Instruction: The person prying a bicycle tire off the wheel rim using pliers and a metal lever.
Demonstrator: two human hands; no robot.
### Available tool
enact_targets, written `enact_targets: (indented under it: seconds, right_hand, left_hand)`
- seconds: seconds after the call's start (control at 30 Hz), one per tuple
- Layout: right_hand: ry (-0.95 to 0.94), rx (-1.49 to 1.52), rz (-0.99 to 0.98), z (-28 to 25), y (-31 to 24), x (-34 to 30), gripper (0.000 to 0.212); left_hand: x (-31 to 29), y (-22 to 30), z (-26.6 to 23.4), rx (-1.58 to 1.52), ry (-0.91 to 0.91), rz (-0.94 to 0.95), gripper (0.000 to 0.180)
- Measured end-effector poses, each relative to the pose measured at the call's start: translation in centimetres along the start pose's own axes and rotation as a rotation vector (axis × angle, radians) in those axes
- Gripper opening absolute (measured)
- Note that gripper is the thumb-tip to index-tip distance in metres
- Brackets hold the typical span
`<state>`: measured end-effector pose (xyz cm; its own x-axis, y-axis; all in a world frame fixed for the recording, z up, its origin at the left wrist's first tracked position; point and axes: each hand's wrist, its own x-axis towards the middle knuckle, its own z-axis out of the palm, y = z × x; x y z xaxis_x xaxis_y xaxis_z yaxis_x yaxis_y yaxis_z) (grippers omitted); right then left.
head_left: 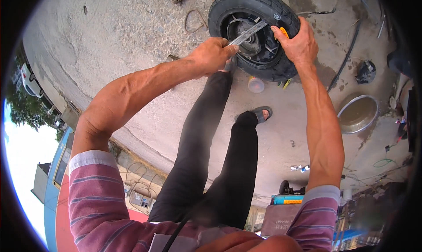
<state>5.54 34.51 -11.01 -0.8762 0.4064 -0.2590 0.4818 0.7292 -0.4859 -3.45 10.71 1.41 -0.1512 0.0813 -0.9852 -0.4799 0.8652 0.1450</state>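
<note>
A black tyre (pixel 281 15) on a dark wheel hub (pixel 251 44) is at the top of the view, tilted on the ground. My left hand (pixel 214 55) is closed round one end of a long metal tyre lever (pixel 249 33). The lever's far end reaches across the hub to the tyre's inner edge. My right hand (pixel 300 43) grips the tyre's right side, its thumb on the sidewall and its fingers over the tread. By that thumb shows a small orange-yellow piece (pixel 284 32); I cannot make out what it is.
Below the tyre stands a small clear plastic tub (pixel 256 85). A metal basin (pixel 358 114) of murky water is at the right, near a black hose (pixel 346 58) and a dark round piece (pixel 365 71). My sandalled foot (pixel 263 115) is on the concrete.
</note>
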Motion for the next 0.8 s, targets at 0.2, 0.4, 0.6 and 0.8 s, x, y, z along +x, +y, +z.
enact_targets:
  seconds: [0.2, 0.4, 0.6, 0.8]
  right_hand:
    - [-0.059, 0.001, 0.023, -0.1, -0.3, 0.5, 0.098]
    - [-0.045, -0.002, 0.054, 0.6, 0.3, 0.6, 0.095]
    - [-0.069, 0.081, 0.128, -0.1, 1.8, -0.6, 0.083]
    - [-0.064, 0.080, 0.087, 0.0, 1.8, 0.0, 0.085]
  left_hand:
    - [-1.4, 3.7, -2.4, -0.052, -0.121, -0.187, 0.042]
    - [-1.6, 8.7, -5.9, 0.198, -0.181, -0.283, 0.040]
    - [-0.1, 18.1, -8.9, 0.607, -0.258, -0.281, 0.038]
    - [-1.2, 14.0, -8.6, 0.439, -0.169, -0.289, 0.040]
